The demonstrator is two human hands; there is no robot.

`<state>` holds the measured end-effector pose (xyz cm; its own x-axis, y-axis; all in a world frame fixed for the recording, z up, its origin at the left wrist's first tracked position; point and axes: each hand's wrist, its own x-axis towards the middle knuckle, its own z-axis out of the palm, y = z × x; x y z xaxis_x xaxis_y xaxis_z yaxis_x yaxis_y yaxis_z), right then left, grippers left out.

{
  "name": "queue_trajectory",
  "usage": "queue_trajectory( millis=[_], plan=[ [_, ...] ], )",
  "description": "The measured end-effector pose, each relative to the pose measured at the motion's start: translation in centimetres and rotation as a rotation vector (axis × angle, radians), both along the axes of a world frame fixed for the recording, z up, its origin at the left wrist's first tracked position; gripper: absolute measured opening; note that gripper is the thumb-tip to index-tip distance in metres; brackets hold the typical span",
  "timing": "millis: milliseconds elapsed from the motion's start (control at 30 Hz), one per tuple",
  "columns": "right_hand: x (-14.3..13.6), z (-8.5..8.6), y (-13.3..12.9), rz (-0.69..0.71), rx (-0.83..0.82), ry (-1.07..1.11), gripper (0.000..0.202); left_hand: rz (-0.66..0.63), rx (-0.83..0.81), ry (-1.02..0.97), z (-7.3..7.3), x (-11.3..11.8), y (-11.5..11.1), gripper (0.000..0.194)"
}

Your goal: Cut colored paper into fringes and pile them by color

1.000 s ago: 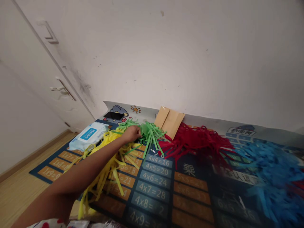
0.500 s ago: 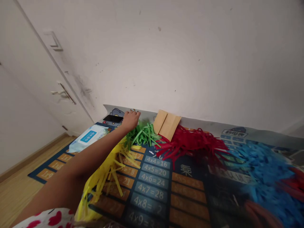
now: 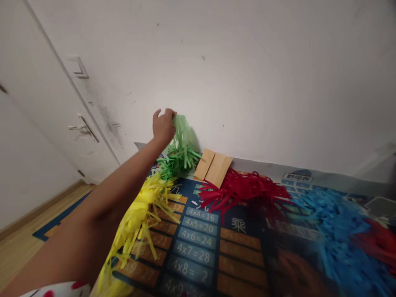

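My left hand [image 3: 163, 126] is raised in front of the wall, with thumb and fingers pinched on the top of a green paper tassel [image 3: 182, 142]. Pale green at its upper end, the tassel hangs down, and its darker fringe reaches the mat. Below my forearm, a yellow paper tassel [image 3: 139, 214] lies spread along the mat. At the lower right, my right hand [image 3: 297, 268] is dim and blurred over the dark part of the mat, left of a blue paper tassel [image 3: 337, 235]; its fingers are not clear.
A folded brown paper piece [image 3: 213, 167] lies against a red paper tassel [image 3: 247, 192]. Red-orange paper [image 3: 375, 243] sits by the blue one. The printed multiplication mat [image 3: 198, 235] borders the wall [image 3: 262, 82]. A door [image 3: 62, 152] stands at the left.
My left hand has risen from the mat, lifting the upper end of the green tassel. My right hand has shifted left and shows more. The white wipes pack is now hidden behind my arm.
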<state>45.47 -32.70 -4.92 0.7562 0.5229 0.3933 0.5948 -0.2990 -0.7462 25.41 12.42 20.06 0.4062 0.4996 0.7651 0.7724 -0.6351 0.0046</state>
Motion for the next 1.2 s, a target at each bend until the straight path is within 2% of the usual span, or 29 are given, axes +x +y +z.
queue_trajectory(
  millis=[100,167,200,233,300,400,467,500,600,700,800,900,967,1033,1133,1200],
  plan=[
    [-1.4,0.5,1.3,0.187,-0.019,0.024,0.035,-0.044,0.05,0.02,3.2,0.2,-2.5,0.034],
    [-3.1,0.9,2.5,0.333,0.016,0.076,0.034,-0.111,0.101,0.063,3.8,0.2,-5.7,0.039],
    [-4.4,1.1,3.2,0.398,0.04,0.112,0.033,-0.149,0.132,0.09,3.5,0.2,-7.7,0.042],
    [-5.8,1.3,4.0,0.463,0.069,0.151,0.032,-0.211,0.2,0.167,2.6,0.0,-9.8,0.042],
    [-9.2,1.8,5.6,0.629,0.151,0.226,0.032,-0.3,0.301,0.302,-0.2,-0.6,-14.1,0.038],
    [-14.3,2.9,8.1,0.981,0.323,0.397,0.055,-0.344,0.251,0.373,-5.6,-2.3,-19.1,0.043],
    [-16.8,3.7,9.5,1.127,0.359,0.558,0.068,-0.357,0.173,0.396,-8.8,-4.0,-21.0,0.05],
    [-17.7,4.0,10.0,1.153,0.359,0.64,0.07,-0.357,0.132,0.398,-10.1,-4.9,-21.6,0.055],
    [-19.4,4.3,11.2,1.075,0.426,0.847,0.056,-0.336,0.018,0.383,-13.0,-7.4,-23.1,0.07],
    [-19.6,3.9,12.4,0.944,0.569,0.977,0.052,-0.343,-0.044,0.371,-15.6,-9.0,-24.7,0.074],
    [-18.1,3.2,13.5,0.874,0.624,1.018,0.059,-0.373,-0.057,0.351,-18.6,-8.8,-25.9,0.078],
    [-14.3,2.9,13.1,0.782,0.712,1.195,0.065,-0.461,-0.086,0.356,-21.7,-6.9,-26.8,0.077],
    [-10.8,2.8,11.3,0.682,0.802,1.341,0.062,-0.539,-0.115,0.394,-23.4,-4.9,-27.5,0.072],
    [-6.8,2.8,8.2,0.554,0.866,1.363,0.059,-0.598,-0.161,0.446,-24.6,-2.9,-28.5,0.062],
    [-0.9,3.0,2.2,0.289,0.835,1.162,0.059,-0.681,-0.26,0.533,-25.7,-0.5,-30.3,0.048],
    [2.1,3.4,-1.6,0.061,0.65,0.853,0.057,-0.733,-0.327,0.59,-26.3,0.3,-31.1,0.043]
  ],
)
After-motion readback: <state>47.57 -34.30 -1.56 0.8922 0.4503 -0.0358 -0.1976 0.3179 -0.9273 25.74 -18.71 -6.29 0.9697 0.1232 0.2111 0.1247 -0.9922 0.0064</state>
